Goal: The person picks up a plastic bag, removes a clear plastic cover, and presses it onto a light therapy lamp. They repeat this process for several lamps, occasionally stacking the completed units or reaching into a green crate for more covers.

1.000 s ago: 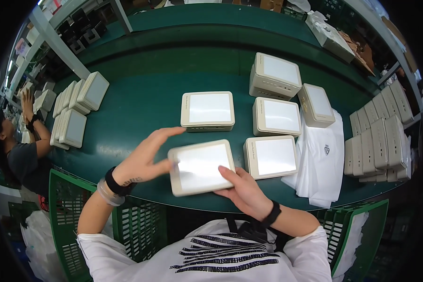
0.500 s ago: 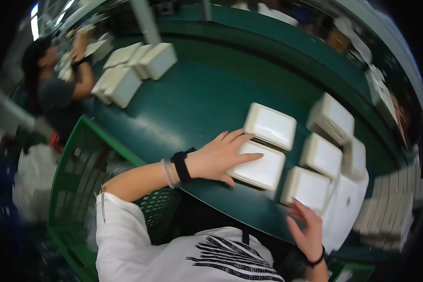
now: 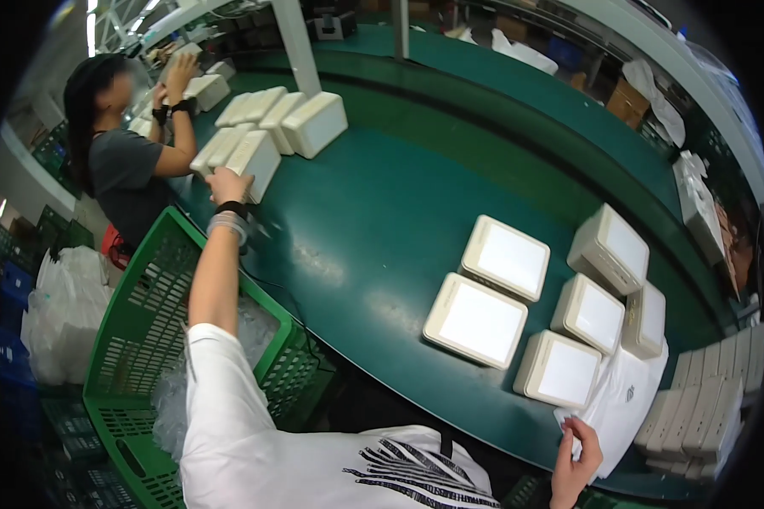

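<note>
My left hand [image 3: 229, 185] reaches far left across the green table, its fingers closed over the near end of a cream-white box [image 3: 255, 163]. That box stands on edge at the front of a row of similar boxes [image 3: 273, 117]. My right hand [image 3: 579, 458] is low at the right, fingers curled, pinching the corner of a flat white plastic bag [image 3: 624, 399]. Just beyond it lies a box with a white top [image 3: 558, 371]. Two more boxes lie flat near the middle, one close to me [image 3: 477, 321] and one behind it [image 3: 506, 258].
A green crate [image 3: 136, 373] with clear plastic inside stands against the table's left front edge. A co-worker [image 3: 132, 161] handles boxes at the far left. Stacked boxes [image 3: 696, 416] stand at the right. A metal post [image 3: 295, 47] rises behind the left row.
My left hand has left the middle boxes and swung far left onto the row. My right hand has moved down from the near box to the bag corner.
</note>
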`<state>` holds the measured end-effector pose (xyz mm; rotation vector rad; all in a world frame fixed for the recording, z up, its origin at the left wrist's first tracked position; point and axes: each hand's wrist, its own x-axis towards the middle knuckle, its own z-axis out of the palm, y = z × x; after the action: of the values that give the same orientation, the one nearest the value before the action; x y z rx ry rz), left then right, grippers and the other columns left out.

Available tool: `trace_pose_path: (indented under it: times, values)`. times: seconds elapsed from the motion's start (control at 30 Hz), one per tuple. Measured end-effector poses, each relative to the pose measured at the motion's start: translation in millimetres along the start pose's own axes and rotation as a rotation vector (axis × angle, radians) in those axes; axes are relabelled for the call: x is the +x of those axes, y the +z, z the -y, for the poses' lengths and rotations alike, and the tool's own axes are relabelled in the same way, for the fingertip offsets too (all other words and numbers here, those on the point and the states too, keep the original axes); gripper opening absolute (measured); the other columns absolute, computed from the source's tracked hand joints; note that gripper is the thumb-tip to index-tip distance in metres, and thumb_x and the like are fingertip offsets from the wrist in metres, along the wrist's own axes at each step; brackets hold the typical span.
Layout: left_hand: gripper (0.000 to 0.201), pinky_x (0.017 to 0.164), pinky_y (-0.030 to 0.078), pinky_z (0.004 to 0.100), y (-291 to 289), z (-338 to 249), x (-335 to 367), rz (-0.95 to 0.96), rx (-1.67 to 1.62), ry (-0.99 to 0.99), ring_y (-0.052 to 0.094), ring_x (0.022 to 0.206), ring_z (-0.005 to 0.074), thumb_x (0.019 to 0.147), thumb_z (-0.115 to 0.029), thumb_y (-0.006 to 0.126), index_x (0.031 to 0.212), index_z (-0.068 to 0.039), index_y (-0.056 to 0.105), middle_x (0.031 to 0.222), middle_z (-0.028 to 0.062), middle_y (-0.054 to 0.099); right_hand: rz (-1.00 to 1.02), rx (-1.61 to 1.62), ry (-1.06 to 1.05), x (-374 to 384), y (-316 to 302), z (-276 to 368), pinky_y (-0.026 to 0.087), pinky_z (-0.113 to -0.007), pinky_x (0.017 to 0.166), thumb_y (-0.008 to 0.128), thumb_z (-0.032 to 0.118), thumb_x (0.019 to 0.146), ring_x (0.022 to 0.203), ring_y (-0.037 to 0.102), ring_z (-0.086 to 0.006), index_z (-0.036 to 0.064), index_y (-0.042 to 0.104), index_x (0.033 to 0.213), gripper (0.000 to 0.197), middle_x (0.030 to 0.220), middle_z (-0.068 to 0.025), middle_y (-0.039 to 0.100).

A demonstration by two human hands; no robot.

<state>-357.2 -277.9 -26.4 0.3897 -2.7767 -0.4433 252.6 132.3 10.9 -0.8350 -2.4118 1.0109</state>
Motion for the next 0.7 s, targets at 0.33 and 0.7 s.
trace_pose_path:
  times: [0.33,0.7]
  values:
    - [0.042,0.081,0.052,0.0299,-107.8,-5.5,-78.0,0.622,-1.197,0.012,0.065,0.088,0.0152,0.084,-0.031,0.071,0.109,0.002,0.063,0.096,0.0065,0.068,-0.117,0.031,-0.099,9.2,5.1,4.9,0.051,-0.031,0.076,0.059,-0.004,0.083,0.082,0.067,-0.0256,-0.0038,0.064,0.098,0.016,0.089,-0.0156,0.068]
    - [0.042,0.088,0.048,0.0267,-147.3,-98.6,-336.0,1.501,-0.797,0.308,0.060,0.098,0.0122,0.090,-0.021,0.064,0.121,0.005,0.056,0.109,0.0081,0.065,0.244,0.247,-0.425,-0.8,32.0,30.8,0.038,-0.045,0.102,0.084,0.022,0.064,0.128,0.042,-0.0374,0.0058,0.048,0.130,0.077,0.139,-0.0245,0.041]
